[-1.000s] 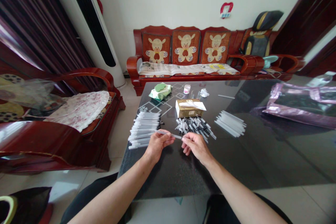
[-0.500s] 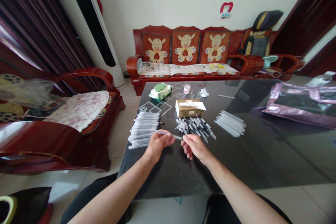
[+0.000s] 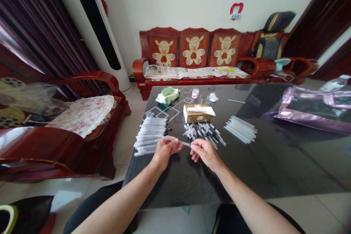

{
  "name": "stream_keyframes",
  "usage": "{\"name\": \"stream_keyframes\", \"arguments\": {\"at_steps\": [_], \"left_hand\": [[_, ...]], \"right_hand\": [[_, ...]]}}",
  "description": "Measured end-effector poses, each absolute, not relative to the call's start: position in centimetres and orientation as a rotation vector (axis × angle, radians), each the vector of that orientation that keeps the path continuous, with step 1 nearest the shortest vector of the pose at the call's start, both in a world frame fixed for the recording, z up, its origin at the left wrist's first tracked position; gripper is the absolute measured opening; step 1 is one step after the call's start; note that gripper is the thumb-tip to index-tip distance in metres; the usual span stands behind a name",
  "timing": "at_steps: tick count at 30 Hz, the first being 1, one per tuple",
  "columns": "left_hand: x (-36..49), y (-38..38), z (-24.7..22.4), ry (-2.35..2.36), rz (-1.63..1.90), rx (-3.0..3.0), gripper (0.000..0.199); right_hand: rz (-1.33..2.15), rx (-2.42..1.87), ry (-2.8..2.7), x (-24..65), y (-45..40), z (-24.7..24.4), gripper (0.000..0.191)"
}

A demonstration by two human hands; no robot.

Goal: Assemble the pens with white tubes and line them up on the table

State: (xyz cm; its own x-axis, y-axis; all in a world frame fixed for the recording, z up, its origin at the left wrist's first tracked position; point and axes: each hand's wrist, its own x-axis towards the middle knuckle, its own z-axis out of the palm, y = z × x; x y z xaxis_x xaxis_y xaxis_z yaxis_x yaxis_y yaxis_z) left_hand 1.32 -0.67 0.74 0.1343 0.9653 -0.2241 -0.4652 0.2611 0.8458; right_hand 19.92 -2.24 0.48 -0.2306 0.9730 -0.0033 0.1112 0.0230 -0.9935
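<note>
A slim translucent pen (image 3: 184, 143) spans the gap between my hands above the near part of the table. My left hand (image 3: 164, 151) is closed around its left part. At its right end, the thumb and fingers of my right hand (image 3: 205, 152) pinch the tip; the exact fingertip contact is too small to make out. Left of my left hand lies a stack of translucent pens with dark ends (image 3: 150, 135). Beyond my right hand is a heap of short black-and-clear pen parts (image 3: 204, 131). Farther right lie frosted tubes (image 3: 240, 129) in a bundle.
A tissue box (image 3: 199, 113) stands behind the heap on the dark glossy table (image 3: 263, 164). Behind it are green-packed wipes (image 3: 168, 96), a small cup (image 3: 195, 93), crumpled tissue (image 3: 213, 97) and a lone tube (image 3: 236, 101). A clear purple-edged bag (image 3: 315, 108) lies at right.
My right hand has shifted very slightly, its lower fingers curling up closer to the pen. My left hand and the piles look the same.
</note>
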Motion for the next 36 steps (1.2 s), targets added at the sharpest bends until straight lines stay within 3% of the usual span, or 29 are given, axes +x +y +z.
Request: {"name": "stream_keyframes", "arguments": {"at_steps": [12,36], "left_hand": [[1.38,-0.69,0.89,0.874,1.172,0.681,0.024],[1.27,-0.75,0.67,0.858,1.145,0.696,0.023]], "right_hand": [[1.240,-1.198,-1.416,19.66,-2.35,0.49,0.023],[1.517,-1.221,-1.415,19.89,-2.29,0.68,0.043]]}}
